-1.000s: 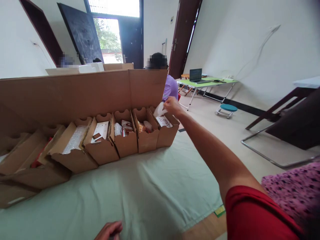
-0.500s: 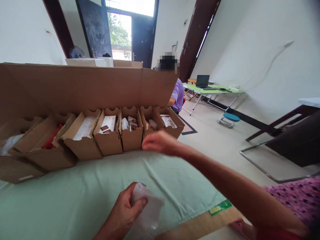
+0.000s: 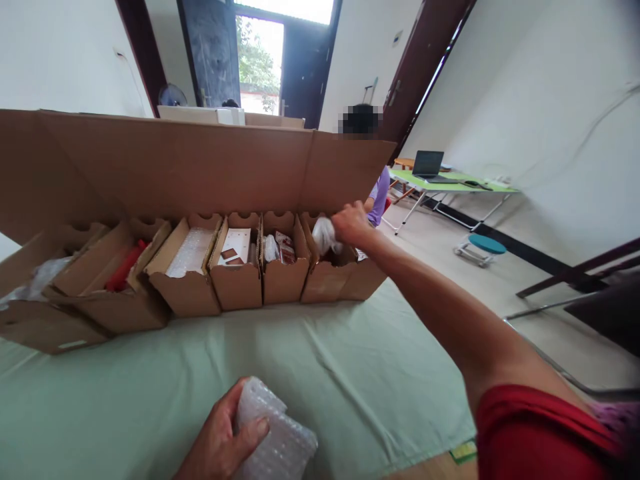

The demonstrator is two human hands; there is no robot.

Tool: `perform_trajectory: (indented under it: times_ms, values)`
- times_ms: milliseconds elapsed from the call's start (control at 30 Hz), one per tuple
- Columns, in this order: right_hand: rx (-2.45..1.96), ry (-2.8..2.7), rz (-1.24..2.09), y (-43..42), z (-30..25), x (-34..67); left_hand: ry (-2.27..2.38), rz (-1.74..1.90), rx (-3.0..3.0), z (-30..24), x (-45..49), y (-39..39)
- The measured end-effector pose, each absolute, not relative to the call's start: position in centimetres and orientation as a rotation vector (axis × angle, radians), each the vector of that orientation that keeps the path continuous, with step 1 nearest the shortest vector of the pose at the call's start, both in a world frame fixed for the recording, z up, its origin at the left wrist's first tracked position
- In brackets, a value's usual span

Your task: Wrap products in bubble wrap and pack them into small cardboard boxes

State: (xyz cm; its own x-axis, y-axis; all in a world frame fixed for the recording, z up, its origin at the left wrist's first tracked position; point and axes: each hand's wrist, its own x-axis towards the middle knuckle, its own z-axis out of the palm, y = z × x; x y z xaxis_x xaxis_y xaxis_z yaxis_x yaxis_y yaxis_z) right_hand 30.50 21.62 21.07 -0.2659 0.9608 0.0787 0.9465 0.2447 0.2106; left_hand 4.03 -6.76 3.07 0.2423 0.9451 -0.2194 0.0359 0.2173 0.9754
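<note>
Above the green cloth, my left hand (image 3: 225, 427) is closed round a bubble wrap bag (image 3: 275, 433), its thumb lying across the front. My right hand (image 3: 354, 223) reaches out to a cardboard bin (image 3: 323, 283) near the right end of the row. Its fingers are pinched on a clear plastic bag (image 3: 325, 235), partly up out of that bin. What the plastic bag contains is hard to make out. To the left, a neighbouring bin (image 3: 286, 283) has small brown-and-white packets (image 3: 284, 248) in it.
More bins hold a white card box (image 3: 236, 245), bubble wrap (image 3: 190, 252) and a red item (image 3: 126, 268). A tall cardboard panel (image 3: 200, 167) stands behind them. Beyond it, a person in purple (image 3: 380, 197) sits near a green folding table (image 3: 460, 185) with a laptop.
My right hand has moved forward and right into the bin and now pinches the plastic bag. My left hand has shifted slightly down and left with the bubble wrap bag. The view has turned left.
</note>
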Motion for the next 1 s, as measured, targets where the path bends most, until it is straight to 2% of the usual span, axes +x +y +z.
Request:
perform_trajectory:
  times_ms: [67, 100, 167, 267, 367, 433, 467, 567, 700, 833, 933, 967, 1000]
  values:
    - [1.939, 2.391, 0.457, 18.1, 23.8, 31.2, 1.178, 0.960, 1.392, 4.6, 4.2, -6.6]
    - [1.828, 2.486, 0.450, 15.8, 24.8, 31.0, 1.190, 1.012, 1.512, 5.4, 4.4, -6.6]
    - [1.362, 2.728, 0.193, 10.6, 25.3, 29.6, 1.179, 1.071, 1.743, 7.0, 5.0, -6.6]
    - [0.695, 2.891, -0.186, 4.4, 23.1, 25.7, 1.084, 1.088, 2.018, 8.5, 5.7, -6.3]
    - [0.432, 2.895, -0.622, 4.5, 20.8, 22.6, 1.016, 1.119, 1.961, 8.1, 5.2, -6.1]
    - [0.678, 2.927, -0.720, 8.5, 20.6, 21.7, 1.069, 1.150, 1.786, 6.8, 4.3, -6.4]
    - [0.926, 2.950, -0.630, 11.1, 20.7, 21.3, 1.121, 1.163, 1.686, 6.1, 3.9, -6.8]
    - [1.653, 2.719, 0.009, 19.0, 20.5, 19.5, 1.252, 1.163, 1.406, 4.3, 2.8, -8.1]
    - [1.816, 2.587, 0.121, 23.8, 19.0, 16.6, 1.310, 1.124, 1.301, 3.5, 1.6, -8.9]
    - [2.000, 2.624, 0.193, 22.2, 21.0, 17.7, 1.221, 1.176, 1.505, 3.4, -0.6, -8.4]
    - [2.067, 2.782, 0.277, 16.9, 24.1, 19.9, 1.215, 1.250, 1.698, 4.3, -1.6, -8.6]
    - [1.989, 2.902, 0.230, 14.4, 24.7, 20.3, 1.227, 1.270, 1.735, 4.9, -1.7, -8.7]
    - [1.783, 3.169, 0.011, 11.6, 24.9, 20.3, 1.231, 1.285, 1.747, 5.7, -1.6, -8.8]
